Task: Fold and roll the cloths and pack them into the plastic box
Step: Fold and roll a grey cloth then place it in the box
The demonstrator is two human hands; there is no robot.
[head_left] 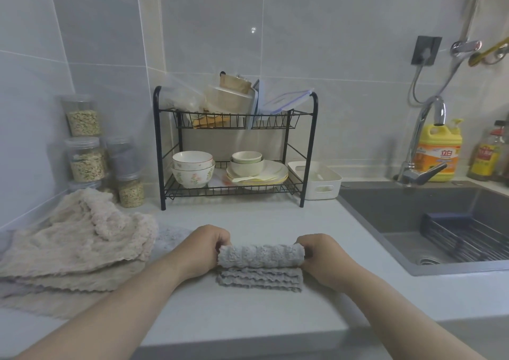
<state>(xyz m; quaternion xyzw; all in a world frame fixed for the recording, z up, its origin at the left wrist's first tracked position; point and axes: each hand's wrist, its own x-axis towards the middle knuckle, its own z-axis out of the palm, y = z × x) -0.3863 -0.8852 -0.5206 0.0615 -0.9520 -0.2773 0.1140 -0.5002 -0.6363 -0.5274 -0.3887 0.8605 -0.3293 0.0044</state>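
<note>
Both forearms reach in from 6 o'clock, and each grip is clamped on one end of the grey cloth: the left hand curls round its 9 o'clock end, the right hand round its 3 o'clock end. The cloth sits mid-surface, folded into a narrow strip and mostly rolled into a fluffy, nubbly cylinder. A short layered tail of wavy edges lies flat on its 6 o'clock side. I judge this roll nearly finished but not yet packed. At 9 o'clock a heap of beige cloths lies unfolded, all yet to do. The white plastic box stands well apart at 1 o'clock, just beside the dish rack; no cloth shows in it.
</note>
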